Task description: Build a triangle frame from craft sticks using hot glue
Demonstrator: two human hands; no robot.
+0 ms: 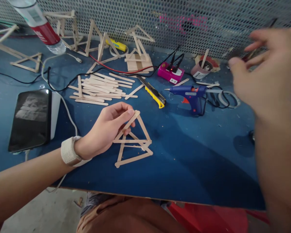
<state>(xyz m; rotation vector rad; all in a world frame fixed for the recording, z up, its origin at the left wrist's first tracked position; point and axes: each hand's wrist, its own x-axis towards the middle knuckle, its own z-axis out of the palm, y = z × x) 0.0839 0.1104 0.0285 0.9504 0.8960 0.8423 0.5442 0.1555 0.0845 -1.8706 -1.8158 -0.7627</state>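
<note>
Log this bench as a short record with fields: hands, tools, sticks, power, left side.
Left hand: the left hand pinches a stick frame near its upper corner
Right hand: the right hand is raised, blurred, fingers apart; nothing visible in it
Tools: blue glue gun lying with its nozzle to the left; yellow-and-black utility knife left of it
Sticks: loose sticks piled left of the knife
Power: magenta socket block, black plugs inserted
Left side: phone; bottle with red label
</note>
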